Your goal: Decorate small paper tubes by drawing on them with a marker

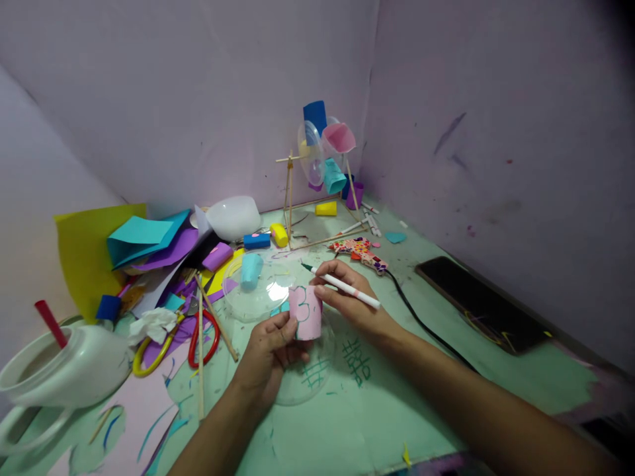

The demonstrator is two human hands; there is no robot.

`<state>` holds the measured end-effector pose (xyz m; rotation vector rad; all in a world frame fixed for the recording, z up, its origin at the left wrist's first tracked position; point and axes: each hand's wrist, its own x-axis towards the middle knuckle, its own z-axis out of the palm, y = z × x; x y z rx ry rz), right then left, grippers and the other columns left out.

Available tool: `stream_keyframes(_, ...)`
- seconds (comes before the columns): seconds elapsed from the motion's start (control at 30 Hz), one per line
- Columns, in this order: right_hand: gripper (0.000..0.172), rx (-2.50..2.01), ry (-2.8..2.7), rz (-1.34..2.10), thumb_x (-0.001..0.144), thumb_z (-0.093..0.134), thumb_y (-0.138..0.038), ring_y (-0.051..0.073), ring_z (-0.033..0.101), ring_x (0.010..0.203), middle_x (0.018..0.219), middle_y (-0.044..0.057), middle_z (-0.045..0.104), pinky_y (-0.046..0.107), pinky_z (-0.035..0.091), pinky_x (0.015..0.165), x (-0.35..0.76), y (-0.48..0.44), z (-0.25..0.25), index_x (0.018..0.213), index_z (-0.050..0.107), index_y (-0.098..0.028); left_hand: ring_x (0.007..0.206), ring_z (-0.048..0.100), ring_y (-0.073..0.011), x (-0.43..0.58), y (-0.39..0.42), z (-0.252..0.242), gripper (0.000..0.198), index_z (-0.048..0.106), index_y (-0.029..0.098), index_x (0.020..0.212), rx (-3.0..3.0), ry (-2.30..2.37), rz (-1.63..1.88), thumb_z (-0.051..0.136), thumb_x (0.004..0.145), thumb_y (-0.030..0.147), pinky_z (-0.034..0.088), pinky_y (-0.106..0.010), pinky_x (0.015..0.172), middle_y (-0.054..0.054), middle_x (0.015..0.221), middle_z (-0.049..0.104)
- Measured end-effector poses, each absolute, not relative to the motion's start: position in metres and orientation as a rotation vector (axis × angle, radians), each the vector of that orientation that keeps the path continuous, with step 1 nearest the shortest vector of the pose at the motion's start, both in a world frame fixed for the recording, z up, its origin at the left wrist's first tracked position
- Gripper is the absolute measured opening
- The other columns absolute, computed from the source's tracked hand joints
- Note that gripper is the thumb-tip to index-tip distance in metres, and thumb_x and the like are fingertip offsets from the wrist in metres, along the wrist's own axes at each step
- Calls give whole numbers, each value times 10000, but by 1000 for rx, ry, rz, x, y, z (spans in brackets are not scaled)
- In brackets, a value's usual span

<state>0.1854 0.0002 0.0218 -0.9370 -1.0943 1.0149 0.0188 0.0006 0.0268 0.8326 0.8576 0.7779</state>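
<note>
My left hand (pixel 272 347) is closed around the lower left of a small pink paper cup (pixel 310 317), which has a green "3"-like mark drawn on its side. In my right hand (pixel 350 294) is a white marker (pixel 350 289) with a dark green tip, pointing up and left above the cup. The right fingers also come close to the cup's top right edge; whether they touch it I cannot tell. Beneath the hands lie clear plastic discs (pixel 302 395). Green grid marks show on the table (pixel 381 410).
Behind stands a stick frame (pixel 290 198) carrying a clear wheel with coloured paper cups. To the left are scissors (pixel 214 340), sticks, paper sheets (pixel 82 258) and a white jug (pixel 89 370). At right lie a patterned glue gun (pixel 360 251) with a cord and a black phone (pixel 483 304).
</note>
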Motion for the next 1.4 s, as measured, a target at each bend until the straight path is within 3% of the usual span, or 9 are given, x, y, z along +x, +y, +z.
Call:
stream_keyframes(0.07, 171, -947, -1091, 877, 763, 640, -246, 175, 647, 821, 852, 32, 706, 333, 499, 750, 186, -1, 24, 914, 572, -205, 558, 568, -126, 18, 3, 26, 344, 704, 80, 814, 743, 879, 831, 817, 575, 300, 485, -214, 465, -36, 658, 629)
stream_keyframes(0.13, 136, -948, -1049, 737, 828, 587, -284, 174, 662, 811, 811, 34, 720, 345, 510, 763, 187, -4, 27, 938, 603, -205, 558, 596, -135, 16, 7, 24, 334, 701, 91, 800, 674, 906, 905, 831, 546, 264, 498, -218, 465, -36, 662, 651)
stream_keyframes(0.27, 134, -903, -1138, 617, 831, 597, -273, 116, 583, 483, 523, -18, 624, 257, 495, 521, 185, -12, 31, 776, 672, -176, 534, 600, -134, 14, 10, 22, 304, 695, 91, 765, 650, 920, 964, 831, 536, 236, 493, -215, 438, -28, 634, 660)
stream_keyframes(0.37, 101, -870, -1316, 553, 791, 630, -210, 98, 553, 450, 566, 3, 655, 219, 446, 427, 179, -16, 29, 735, 700, -163, 540, 597, -131, 16, 9, 23, 317, 699, 86, 793, 670, 895, 951, 824, 551, 249, 493, -216, 435, -35, 660, 676)
stream_keyframes(0.5, 88, -882, -1429, 405, 785, 630, -172, 119, 605, 529, 680, 44, 718, 224, 478, 462, 175, -18, 27, 751, 711, -165, 537, 593, -125, 16, 7, 25, 320, 707, 86, 817, 686, 906, 940, 816, 563, 248, 489, -212, 438, -36, 671, 683)
stream_keyframes(1.4, 109, -842, -1538, 319, 816, 576, -158, 125, 585, 531, 645, 37, 686, 244, 483, 494, 174, -22, 28, 747, 660, -173, 540, 570, -107, 18, 10, 20, 274, 700, 104, 739, 699, 885, 1012, 829, 569, 274, 479, -193, 463, -7, 600, 638)
